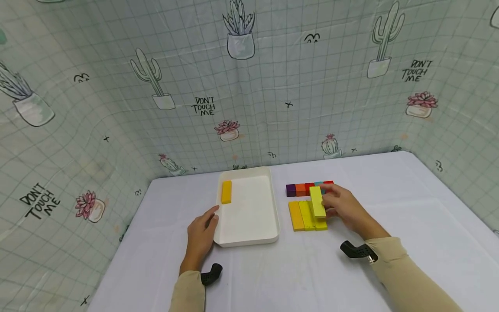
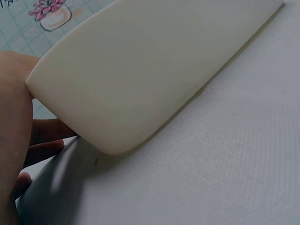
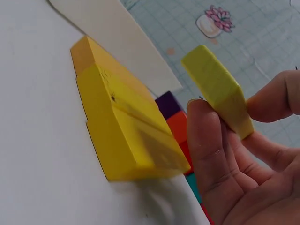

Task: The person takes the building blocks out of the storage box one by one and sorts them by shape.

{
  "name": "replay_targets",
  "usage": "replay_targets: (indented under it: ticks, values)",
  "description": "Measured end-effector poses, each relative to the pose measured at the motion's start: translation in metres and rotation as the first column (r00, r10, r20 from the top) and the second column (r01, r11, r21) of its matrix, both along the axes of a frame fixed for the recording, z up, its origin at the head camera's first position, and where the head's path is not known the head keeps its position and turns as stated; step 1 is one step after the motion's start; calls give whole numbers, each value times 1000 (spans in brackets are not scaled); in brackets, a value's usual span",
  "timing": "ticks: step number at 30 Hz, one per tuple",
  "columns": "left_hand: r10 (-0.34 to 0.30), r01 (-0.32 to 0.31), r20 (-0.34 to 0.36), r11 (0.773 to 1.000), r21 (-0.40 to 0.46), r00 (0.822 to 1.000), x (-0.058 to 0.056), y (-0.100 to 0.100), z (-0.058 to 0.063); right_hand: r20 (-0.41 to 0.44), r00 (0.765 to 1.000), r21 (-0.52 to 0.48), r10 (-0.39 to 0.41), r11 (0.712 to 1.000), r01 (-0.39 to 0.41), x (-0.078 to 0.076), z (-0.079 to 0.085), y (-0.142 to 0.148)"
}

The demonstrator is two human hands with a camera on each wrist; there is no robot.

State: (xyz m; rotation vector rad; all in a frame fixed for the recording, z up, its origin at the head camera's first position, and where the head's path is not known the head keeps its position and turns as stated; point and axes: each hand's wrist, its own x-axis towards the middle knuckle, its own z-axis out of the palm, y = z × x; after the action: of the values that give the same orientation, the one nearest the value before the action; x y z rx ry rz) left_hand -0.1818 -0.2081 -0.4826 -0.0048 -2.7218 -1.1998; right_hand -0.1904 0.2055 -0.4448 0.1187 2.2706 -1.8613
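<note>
My right hand [image 1: 343, 206] pinches a yellow block [image 1: 317, 202] between thumb and fingers, raised above a row of yellow blocks [image 1: 302, 216] lying side by side. In the right wrist view, the held block [image 3: 218, 89] tilts apart from that row [image 3: 124, 122]. My left hand [image 1: 200, 236] holds the left side of a white tray [image 1: 247, 240]. The left wrist view has the thumb going over the tray's rim, with fingers [image 2: 51, 131] by its outer wall [image 2: 140, 79]. An orange-yellow block [image 1: 226, 192] lies inside the tray, at its upper left.
Behind the yellow row stands a line of coloured blocks [image 1: 300, 190] in purple, orange, red and teal, partly hidden by my right hand. White cloth [image 1: 273, 277] covers the table. A cactus-print curtain [image 1: 265, 86] rises along the back and sides.
</note>
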Motion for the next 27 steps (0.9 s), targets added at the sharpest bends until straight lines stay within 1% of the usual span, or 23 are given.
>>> replay_targets:
  ticks: [8, 15, 21, 27]
  values:
    - [2, -2, 7, 1000, 1, 1000, -1, 1, 0, 40, 999, 115, 26, 993, -30, -1, -3, 17]
    - [1, -1, 6, 1000, -2, 1000, 0, 1, 2, 107, 993, 116, 39, 992, -51, -2, -12, 26]
    - [0, 0, 5, 1000, -9, 1000, 0, 1, 1, 102, 993, 138, 50, 988, -64, 1, -11, 28]
    - [2, -2, 10, 1000, -15, 1000, 0, 1, 2, 95, 992, 192, 77, 977, -94, -1, -11, 30]
